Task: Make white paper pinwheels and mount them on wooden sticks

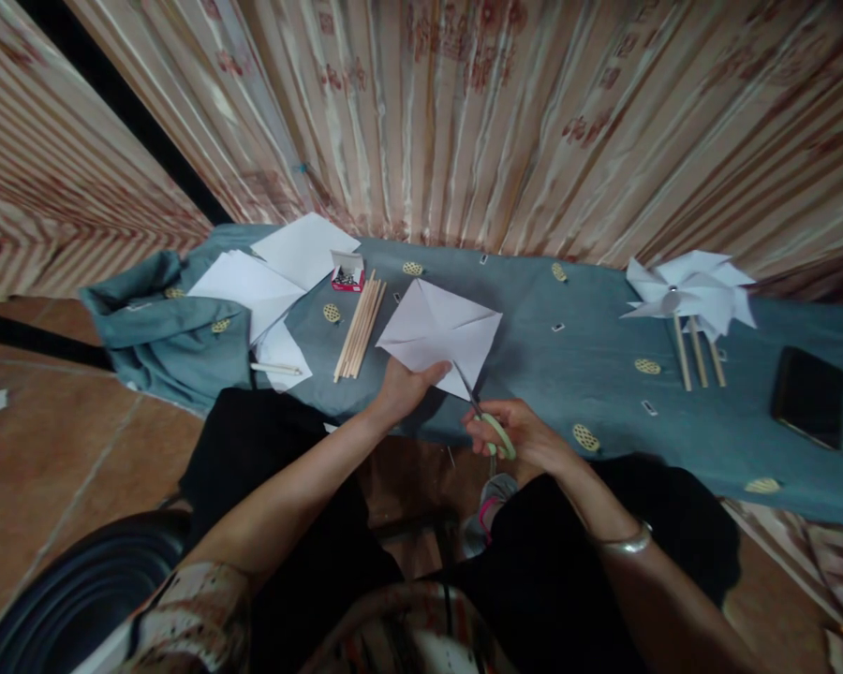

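A square sheet of white paper (456,314), with slits running in from its corners, lies over the near part of the cloth-covered table. My left hand (407,386) grips its near left edge, thumb on top and the fingers hidden beneath. In my right hand (510,431) is a pair of scissors (495,432) with pale green handles. Their blades reach the paper's near corner, and one blade shows on top of it. Just left of the sheet lies a bundle of thin wooden sticks (361,328).
White paper sheets (253,285), a pen (275,369) and a small open red box (347,271) of metal pieces lie to the left. At the right are white paper pinwheels (692,285) on sticks and a dark phone-like object (809,395). A curtain (464,122) hangs behind the table.
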Motion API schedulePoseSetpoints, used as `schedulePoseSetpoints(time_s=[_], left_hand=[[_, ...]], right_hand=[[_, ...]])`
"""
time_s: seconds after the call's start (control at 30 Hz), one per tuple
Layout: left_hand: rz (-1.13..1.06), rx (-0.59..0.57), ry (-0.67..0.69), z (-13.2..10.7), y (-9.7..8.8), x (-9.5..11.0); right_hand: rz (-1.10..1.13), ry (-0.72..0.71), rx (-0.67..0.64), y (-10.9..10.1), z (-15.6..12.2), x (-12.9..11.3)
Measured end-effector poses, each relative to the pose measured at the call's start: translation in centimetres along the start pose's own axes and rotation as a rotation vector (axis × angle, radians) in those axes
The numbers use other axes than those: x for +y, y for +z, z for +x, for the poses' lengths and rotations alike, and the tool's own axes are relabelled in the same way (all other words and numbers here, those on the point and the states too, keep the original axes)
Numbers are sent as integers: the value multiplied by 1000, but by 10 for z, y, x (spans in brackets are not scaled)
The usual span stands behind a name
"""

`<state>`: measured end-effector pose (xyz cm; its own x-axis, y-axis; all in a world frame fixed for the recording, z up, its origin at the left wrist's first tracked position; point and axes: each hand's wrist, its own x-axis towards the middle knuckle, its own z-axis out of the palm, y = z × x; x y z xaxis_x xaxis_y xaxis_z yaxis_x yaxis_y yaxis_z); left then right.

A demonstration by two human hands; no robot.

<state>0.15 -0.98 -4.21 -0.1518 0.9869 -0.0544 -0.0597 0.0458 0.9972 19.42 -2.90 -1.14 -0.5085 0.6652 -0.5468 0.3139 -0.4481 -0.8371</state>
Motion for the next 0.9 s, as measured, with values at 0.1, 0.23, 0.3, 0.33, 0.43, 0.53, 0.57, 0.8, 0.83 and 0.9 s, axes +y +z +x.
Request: schedulePoseSetpoints(time_s=[0.1, 0.23, 0.3, 0.33, 0.43, 0.53, 0.57, 0.8, 0.83, 0.9], left_hand=[[0, 44, 2, 6, -4, -5], [4, 70, -22, 8, -3, -11], [21, 63, -44, 6, 1, -13], [32, 50, -51, 5, 3, -13], [58, -19, -58, 2, 11, -14], [60, -85, -76, 2, 19, -13], [58, -105, -77, 3, 21, -13], [-47, -256, -74, 14, 29, -11], [-64, -234, -77, 14, 27, -11], [-79, -173, -79, 11, 20, -13]], right_hand=[[19, 102, -56, -12, -12, -6], [-40, 101, 14, -37, -26, 0], [-206, 36, 179, -50, -29, 6], [-331, -5, 306, -56, -30, 9], [-775, -42, 700, -68, -28, 12], [-1040, 14, 868, -73, -25, 10], [-1075, 21, 882, -73, -24, 8], [-1161, 49, 941, -75, -15, 0], [-1171, 58, 943, -76, -14, -1], [-1190, 82, 940, -78, -13, -1]])
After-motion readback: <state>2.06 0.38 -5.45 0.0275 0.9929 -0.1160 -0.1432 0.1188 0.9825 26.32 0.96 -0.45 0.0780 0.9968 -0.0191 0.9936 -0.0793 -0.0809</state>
